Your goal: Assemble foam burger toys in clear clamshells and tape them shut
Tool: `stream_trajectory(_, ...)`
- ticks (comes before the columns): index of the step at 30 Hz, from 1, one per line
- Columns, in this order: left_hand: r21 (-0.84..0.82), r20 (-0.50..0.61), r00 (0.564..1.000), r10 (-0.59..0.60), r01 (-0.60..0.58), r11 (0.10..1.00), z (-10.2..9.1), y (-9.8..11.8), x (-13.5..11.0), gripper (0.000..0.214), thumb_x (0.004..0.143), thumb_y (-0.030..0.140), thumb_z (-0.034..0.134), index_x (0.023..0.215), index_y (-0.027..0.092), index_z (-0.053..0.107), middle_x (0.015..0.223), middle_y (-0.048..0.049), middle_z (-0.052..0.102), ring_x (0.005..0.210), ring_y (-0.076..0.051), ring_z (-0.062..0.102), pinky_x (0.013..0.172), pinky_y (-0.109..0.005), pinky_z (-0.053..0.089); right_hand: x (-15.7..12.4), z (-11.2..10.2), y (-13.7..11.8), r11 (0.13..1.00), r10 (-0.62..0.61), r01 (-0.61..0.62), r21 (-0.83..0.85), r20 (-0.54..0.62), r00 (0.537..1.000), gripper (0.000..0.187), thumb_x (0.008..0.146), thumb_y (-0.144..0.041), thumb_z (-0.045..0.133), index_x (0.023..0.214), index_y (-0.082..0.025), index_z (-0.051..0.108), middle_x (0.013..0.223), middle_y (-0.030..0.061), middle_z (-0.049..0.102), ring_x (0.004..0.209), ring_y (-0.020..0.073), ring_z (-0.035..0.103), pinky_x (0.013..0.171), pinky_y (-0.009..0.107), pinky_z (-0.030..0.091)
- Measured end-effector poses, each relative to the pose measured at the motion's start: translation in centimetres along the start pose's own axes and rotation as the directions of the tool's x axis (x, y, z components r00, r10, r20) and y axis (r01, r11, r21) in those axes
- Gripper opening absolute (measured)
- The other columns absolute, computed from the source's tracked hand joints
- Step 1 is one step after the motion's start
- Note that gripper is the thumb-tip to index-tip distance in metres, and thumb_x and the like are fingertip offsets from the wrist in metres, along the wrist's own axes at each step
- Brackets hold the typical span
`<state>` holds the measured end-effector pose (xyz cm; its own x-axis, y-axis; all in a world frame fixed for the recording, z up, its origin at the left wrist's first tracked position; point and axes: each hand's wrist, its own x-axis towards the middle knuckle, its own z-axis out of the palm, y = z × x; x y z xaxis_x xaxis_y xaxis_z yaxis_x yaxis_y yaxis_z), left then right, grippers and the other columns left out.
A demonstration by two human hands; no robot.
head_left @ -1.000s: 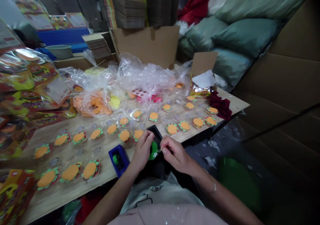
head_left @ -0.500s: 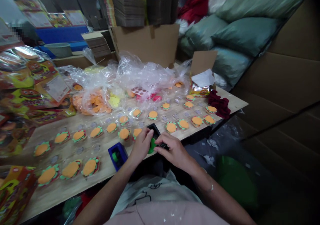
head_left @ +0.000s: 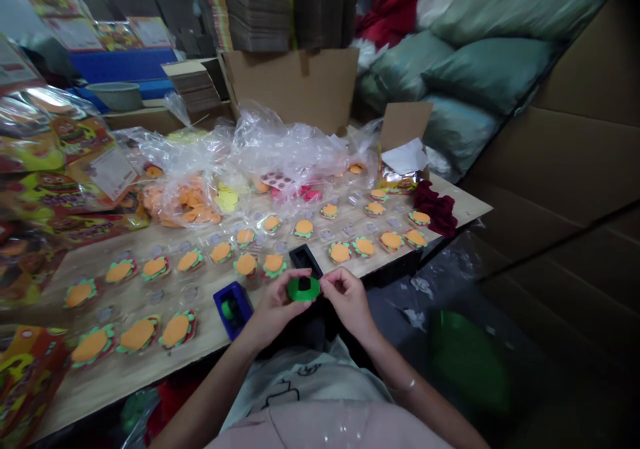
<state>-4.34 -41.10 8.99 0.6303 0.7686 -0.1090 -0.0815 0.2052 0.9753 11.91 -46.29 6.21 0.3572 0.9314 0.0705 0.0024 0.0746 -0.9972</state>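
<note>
A green tape roll, ring-shaped with a dark centre, is gripped at its left side by my left hand, thumb below and fingers above. My right hand is pinched at the roll's right edge; whatever lies between its fingertips is too small to make out. Just beyond the roll lies a black tape dispenser, partly covered by my hands. Left of my left hand stands a blue tape dispenser holding another green roll.
Toy burgers in clear plastic trays stand in rows across the wooden table. Clear bags with orange and yellow pieces lie at the back. Printed boxes are stacked left. A dark red cloth lies at the right end.
The green roll has come away from the black dispenser towards me and now faces up flatter. My left hand has lowered and moved left; the dispenser is more exposed.
</note>
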Motion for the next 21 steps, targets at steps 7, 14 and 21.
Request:
stream_trajectory(7, 0.346, 0.185, 0.982, -0.027, -0.039, 0.937, -3.1, -0.6, 1.7, 0.04, 0.077, 0.03, 0.068, 0.114, 0.017, 0.058, 0.099, -0.0066, 0.062, 0.088, -0.017, 0.058, 0.077, -0.028, 0.047, -1.4, 0.8, 3.0, 0.968, 0.172, -0.174, 0.182, 0.028, 0.985, 0.02, 0.069, -0.028, 0.067, 0.08, -0.019, 0.052, 0.061, -0.0048, 0.057, 0.053, 0.01, 0.051, 0.053, 0.022, 0.04)
stream_trajectory(14, 0.419, 0.402, 0.892, -0.207, 0.022, 0.908, -5.5, 1.6, 8.4, 0.044, 0.071, 0.035, 0.074, 0.107, 0.012, 0.06, 0.077, -0.0024, 0.064, 0.059, -0.009, 0.054, 0.056, -0.021, 0.045, 1.4, 1.3, 4.0, 0.961, 0.193, -0.196, 0.195, 0.038, 0.981, 0.034, 0.068, -0.033, 0.067, 0.096, -0.016, 0.061, 0.058, -0.0058, 0.054, 0.051, 0.0091, 0.049, 0.051, 0.022, 0.04)
stream_trajectory(21, 0.386, 0.488, 0.831, -0.267, 0.069, 0.92, -6.3, 1.4, 10.0, 0.045, 0.067, 0.031, 0.078, 0.105, 0.014, 0.062, 0.077, -0.0009, 0.063, 0.057, -0.006, 0.052, 0.052, -0.016, 0.04, 1.9, 0.7, 3.7, 0.961, 0.238, -0.248, 0.12, 0.096, 0.967, 0.023, 0.068, -0.034, 0.067, 0.08, -0.014, 0.069, 0.057, -0.0026, 0.058, 0.05, 0.009, 0.049, 0.05, 0.022, 0.039)
